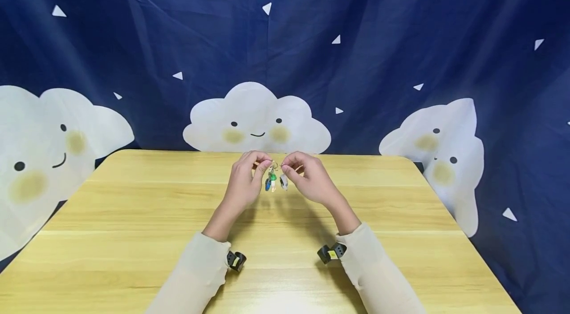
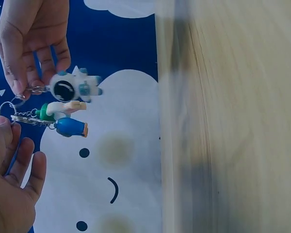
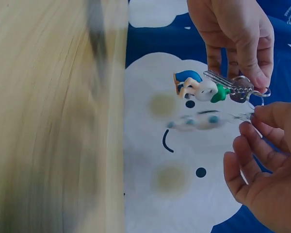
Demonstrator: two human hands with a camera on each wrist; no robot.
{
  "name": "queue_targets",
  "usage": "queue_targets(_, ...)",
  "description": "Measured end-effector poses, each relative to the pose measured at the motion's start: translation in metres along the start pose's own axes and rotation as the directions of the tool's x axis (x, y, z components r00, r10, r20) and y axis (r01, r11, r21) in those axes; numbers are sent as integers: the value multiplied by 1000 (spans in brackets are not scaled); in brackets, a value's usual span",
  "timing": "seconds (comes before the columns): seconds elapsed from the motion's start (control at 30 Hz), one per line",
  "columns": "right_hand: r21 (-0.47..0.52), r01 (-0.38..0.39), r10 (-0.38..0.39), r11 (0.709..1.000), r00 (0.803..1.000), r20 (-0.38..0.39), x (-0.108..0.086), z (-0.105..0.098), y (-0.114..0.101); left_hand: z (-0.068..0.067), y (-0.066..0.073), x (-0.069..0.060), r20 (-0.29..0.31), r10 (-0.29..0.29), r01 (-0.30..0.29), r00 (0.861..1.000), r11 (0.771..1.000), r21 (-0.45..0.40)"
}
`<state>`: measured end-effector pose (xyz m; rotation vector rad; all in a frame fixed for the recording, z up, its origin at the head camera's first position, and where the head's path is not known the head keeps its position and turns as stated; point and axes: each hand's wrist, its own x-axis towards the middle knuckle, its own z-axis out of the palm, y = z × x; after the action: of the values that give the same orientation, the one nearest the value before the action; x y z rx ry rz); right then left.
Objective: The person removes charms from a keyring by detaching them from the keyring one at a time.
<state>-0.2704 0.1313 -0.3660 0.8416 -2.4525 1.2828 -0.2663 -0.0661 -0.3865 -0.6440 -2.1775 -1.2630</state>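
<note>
Above the table, my left hand [image 1: 244, 180] pinches a metal key ring [image 2: 7, 109] between thumb and fingertip. From that ring hang a key [image 3: 218, 77] and a small figurine [image 3: 203, 90] in green, white and blue; whether the blue part is a separate charm I cannot tell. My right hand [image 1: 310, 178] pinches the chain end of a white astronaut charm [image 2: 75, 90], close beside the key ring. The charm is blurred in the right wrist view. Fingertips hide whether the chain's end links through the ring.
A light wooden table [image 1: 147, 235] lies beneath both hands. Behind it hangs a dark blue curtain [image 1: 200, 17] printed with white clouds and triangles. Each sleeve cuff has a small black camera [image 1: 236, 260] on it.
</note>
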Motion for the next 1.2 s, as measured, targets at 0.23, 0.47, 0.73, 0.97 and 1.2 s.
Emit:
queue_targets(0.23, -25, 23, -23, 999, 999, 30, -1, -1, -4, -1, 4, 0, 23, 16, -16, 1000, 999, 35)
queue_targets(0.47, -76, 85, -84, 993, 996, 23, -2, -2, -11, 0, 7, -1, 13, 33, -34, 999, 998, 50)
queue_targets(0.73, -110, 172, -178, 979, 983, -47, -3, -1, -11, 2, 10, 0, -3, 12, -12, 1000, 1000, 17)
queue_targets(0.97, -114, 208, -224, 972, 963, -153, -4, 2, -12, 5, 10, -1, -2, -113, 111, 994, 982, -151)
queue_targets(1.2, -100, 205, -220, 974, 959, -176, -4, 3, -12, 4, 13, -1, -13, -148, 142, 989, 968, -208)
